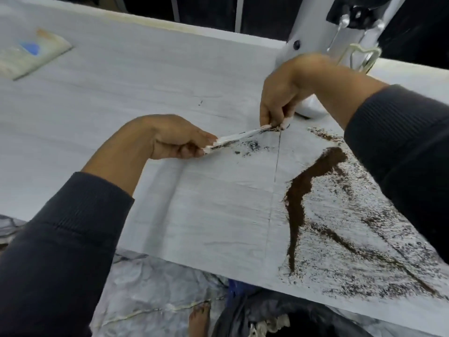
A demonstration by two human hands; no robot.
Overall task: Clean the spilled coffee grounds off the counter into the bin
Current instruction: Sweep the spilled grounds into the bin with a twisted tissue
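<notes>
Both hands pinch a folded paper strip (243, 137) edge-down on the desk (121, 98): left hand (177, 139) one end, right hand (281, 98) the other. Grounds (306, 190) lie heaped at right. A black-lined bin (279, 314) sits below, holding pale scraps.

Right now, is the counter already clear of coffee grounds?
No, a thick brown trail of coffee grounds and scattered specks lie on the counter.

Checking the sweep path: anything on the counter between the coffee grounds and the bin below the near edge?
Nothing visible blocks it. The thick streak of coffee grounds runs toward the counter's near edge, with the black-lined bin just below it. Both hands, left hand and right hand, hold a white strip behind the grounds.
</notes>
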